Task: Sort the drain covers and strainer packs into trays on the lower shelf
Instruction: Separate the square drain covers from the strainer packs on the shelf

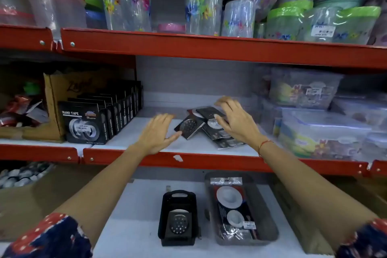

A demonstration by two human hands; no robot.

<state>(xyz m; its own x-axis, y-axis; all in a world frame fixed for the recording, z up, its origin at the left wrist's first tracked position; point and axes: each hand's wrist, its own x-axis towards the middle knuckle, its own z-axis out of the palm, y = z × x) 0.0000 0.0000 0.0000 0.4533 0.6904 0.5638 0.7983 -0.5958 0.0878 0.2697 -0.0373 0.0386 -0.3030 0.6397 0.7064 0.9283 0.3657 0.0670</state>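
Observation:
On the middle shelf lies a loose pile: a square perforated drain cover [189,127] on top, with strainer packs [217,132] under and behind it. My left hand [158,133] hovers open just left of the cover, thumb nearly touching it. Over the right side of the pile my right hand [234,118] hangs open with spread fingers. On the lower shelf a small black tray [178,195] holds one drain cover [179,224]. Beside it a grey tray [270,222] holds a strainer pack [230,203].
Black nano tape boxes [83,123] stand in a row left of the pile, beside a cardboard box [56,98]. Clear lidded containers [318,130] crowd the right. Red shelf edges [188,159] run across. A cardboard box [23,201] sits at lower left.

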